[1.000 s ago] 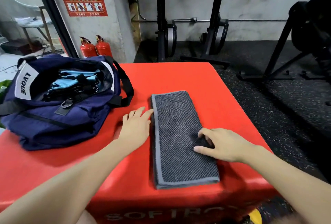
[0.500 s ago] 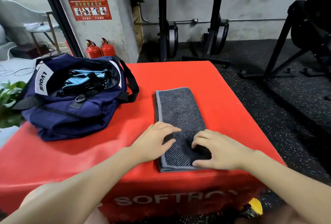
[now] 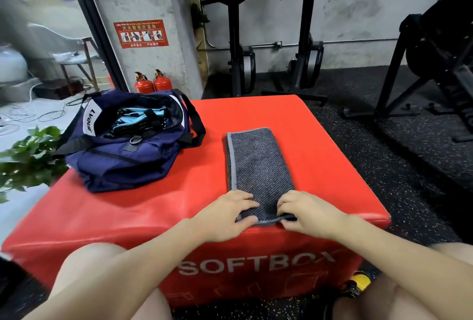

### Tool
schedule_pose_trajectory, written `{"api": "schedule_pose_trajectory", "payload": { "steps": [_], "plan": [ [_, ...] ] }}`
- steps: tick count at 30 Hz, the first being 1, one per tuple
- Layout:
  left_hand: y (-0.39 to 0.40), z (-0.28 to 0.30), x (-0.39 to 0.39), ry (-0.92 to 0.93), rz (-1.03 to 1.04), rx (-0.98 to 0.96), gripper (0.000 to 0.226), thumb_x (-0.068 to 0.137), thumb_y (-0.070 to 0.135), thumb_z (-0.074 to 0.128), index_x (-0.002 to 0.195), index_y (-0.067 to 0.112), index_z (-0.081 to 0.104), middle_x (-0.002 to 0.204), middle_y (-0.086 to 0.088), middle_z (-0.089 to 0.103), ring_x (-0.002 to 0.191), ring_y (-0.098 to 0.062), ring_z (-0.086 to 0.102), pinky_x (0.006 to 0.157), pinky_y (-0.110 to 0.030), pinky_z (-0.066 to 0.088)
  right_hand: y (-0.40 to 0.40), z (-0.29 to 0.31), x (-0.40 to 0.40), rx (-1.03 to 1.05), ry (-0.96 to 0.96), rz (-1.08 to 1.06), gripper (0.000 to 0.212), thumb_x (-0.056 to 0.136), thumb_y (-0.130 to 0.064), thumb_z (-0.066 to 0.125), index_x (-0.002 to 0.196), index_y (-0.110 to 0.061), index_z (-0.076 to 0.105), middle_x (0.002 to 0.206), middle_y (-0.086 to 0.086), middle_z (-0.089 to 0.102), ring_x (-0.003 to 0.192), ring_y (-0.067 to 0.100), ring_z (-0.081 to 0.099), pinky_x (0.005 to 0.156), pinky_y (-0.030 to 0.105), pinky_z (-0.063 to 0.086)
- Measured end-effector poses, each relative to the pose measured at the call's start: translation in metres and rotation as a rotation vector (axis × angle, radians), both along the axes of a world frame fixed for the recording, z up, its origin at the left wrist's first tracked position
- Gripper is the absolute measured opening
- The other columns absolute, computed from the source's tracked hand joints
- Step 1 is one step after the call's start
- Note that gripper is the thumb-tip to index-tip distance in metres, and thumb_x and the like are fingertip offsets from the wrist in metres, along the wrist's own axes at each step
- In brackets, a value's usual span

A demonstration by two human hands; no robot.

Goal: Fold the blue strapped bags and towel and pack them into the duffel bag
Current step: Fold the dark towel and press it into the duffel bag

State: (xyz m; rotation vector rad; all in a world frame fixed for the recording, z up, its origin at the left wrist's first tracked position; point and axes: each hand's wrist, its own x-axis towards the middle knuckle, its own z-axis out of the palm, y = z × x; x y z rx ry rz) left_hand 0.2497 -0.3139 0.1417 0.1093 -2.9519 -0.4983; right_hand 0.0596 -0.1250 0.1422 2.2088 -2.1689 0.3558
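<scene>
Knees [image 3: 97, 266]: bare, at the bottom edge, 7 and 5 o'clock, either side of the box front.
Shoe [image 3: 359, 281]: yellow and black, on the floor at 5 o'clock beside the box corner.
Counter [image 3: 143, 212]: red padded box, white lettering "SOFTBOX" on the near face; carries towel and duffel bag.
Left hand [image 3: 225, 214]: at the near left corner of the towel, fingers [image 3: 244, 203] lying on top, thumb at the near hem; corner pinched between them.
Right hand [image 3: 311, 213]: at the near right corner of the towel, fingers curled on top, thumb under the hem; corner pinched, edge slightly raised.
Towel [image 3: 258, 163]: dark grey, ribbed weave, lighter grey border; folded into a long narrow strip running 6 to 12 o'clock, near end at the box's front edge, centre of view.
Duffel bag [image 3: 122, 158]: navy, black straps, white panel with lettering; at 10 o'clock on the counter, well apart from the towel, mouth open upward.
Blue strapped bags [image 3: 135, 121]: light blue with black straps, bundled inside the open duffel bag.
Plant [image 3: 28, 158]: green leaves, 9 o'clock, beside the box's left edge.
Floor [image 3: 371, 166]: black speckled rubber, 3 o'clock and beyond.
Fire extinguishers [image 3: 152, 83]: two, red, at 11 o'clock against a concrete pillar, just behind the duffel bag.
Sign [image 3: 140, 34]: red, pictograms, on the pillar above the extinguishers.
Exercise machines [image 3: 304, 38]: two black uprights at 12 to 1 o'clock by the far wall; a further black frame at 2 o'clock.
Chair [image 3: 74, 56]: pale, at 10 o'clock, far left.
</scene>
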Motion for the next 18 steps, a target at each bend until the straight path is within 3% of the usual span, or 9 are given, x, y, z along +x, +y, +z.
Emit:
{"api": "schedule_pose_trajectory", "payload": {
  "steps": [3,7,10,12,15,18],
  "plan": [
    [0.009,-0.002,0.009,-0.01,-0.013,-0.056,0.055,0.099,0.056,0.047,0.142,0.023,0.055,0.151,-0.004,0.047,0.143,-0.017,0.036,0.121,-0.029,0.022,0.01,0.002,0.008,-0.029,0.001,0.008,0.021,0.083,-0.033,0.06,0.091,-0.019,0.073,0.094,-0.007,0.066,0.091,0.016,0.062,0.08,0.034,0.055],
    [0.019,-0.008,0.02,-0.068,-0.02,-0.15,0.087,0.083,0.08,0.049,0.15,0.026,0.044,0.157,-0.001,0.038,0.147,-0.016,0.026,0.121,-0.026,0.012,0.025,0.0,0.018,0.01,0.001,0.017,0.025,0.086,-0.039,0.061,0.102,-0.02,0.066,0.108,-0.004,0.062,0.103,0.017,0.058,0.089,0.038,0.053],
    [0.02,-0.011,0.021,-0.049,-0.059,-0.188,0.075,0.086,0.053,0.063,0.151,0.02,0.042,0.155,-0.005,0.039,0.146,-0.021,0.029,0.122,-0.031,0.016,0.034,-0.002,0.021,0.088,0.05,-0.046,0.049,0.083,-0.046,0.061,0.123,-0.018,0.056,0.129,-0.002,0.051,0.121,0.016,0.044,0.105,0.031,0.042],
    [0.019,-0.007,0.021,-0.018,-0.062,-0.144,0.061,0.087,0.034,0.062,0.144,0.016,0.05,0.148,-0.006,0.048,0.141,-0.02,0.037,0.121,-0.033,0.025,0.034,-0.003,0.021,0.058,0.058,-0.061,0.04,0.085,-0.032,0.065,0.12,-0.015,0.056,0.126,0.0,0.052,0.121,0.019,0.046,0.102,0.033,0.045],
    [0.023,0.006,0.021,0.038,-0.004,-0.023,0.037,0.087,0.027,0.055,0.123,0.019,0.06,0.118,0.001,0.064,0.113,-0.015,0.056,0.102,-0.033,0.045,0.035,0.008,0.021,0.015,0.039,-0.09,0.021,0.089,-0.029,0.055,0.105,-0.016,0.056,0.107,-0.001,0.057,0.106,0.02,0.056,0.087,0.032,0.048],
    [0.029,0.017,0.023,0.119,0.098,0.144,0.019,0.088,0.026,0.055,0.106,0.028,0.06,0.083,0.008,0.064,0.074,-0.01,0.056,0.075,-0.032,0.05,0.039,0.023,0.024,-0.076,-0.025,-0.134,0.02,0.085,-0.035,0.05,0.095,-0.019,0.057,0.09,-0.006,0.059,0.088,0.018,0.058,0.075,0.027,0.04]
  ]
}}
